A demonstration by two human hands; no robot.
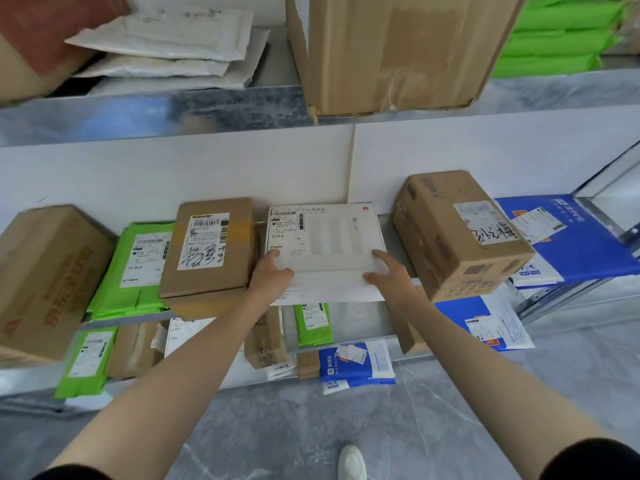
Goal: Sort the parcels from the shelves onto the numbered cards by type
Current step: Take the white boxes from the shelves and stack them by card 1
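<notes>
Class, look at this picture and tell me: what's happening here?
A person faces metal shelves of parcels. The left hand and the right hand each hold a near corner of a flat white box on the middle shelf, between a left brown carton and a right brown carton. Green mailers lie further left, blue envelopes further right. No numbered cards are in view.

A parcel depot: metal shelves (207, 105) stacked with labelled cartons (457, 233) and mailers (138, 268).

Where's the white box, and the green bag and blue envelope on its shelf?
white box (325, 237): head view, top middle.
green bag (138, 299): head view, lower part.
blue envelope (588, 251): head view, blue front.
</notes>
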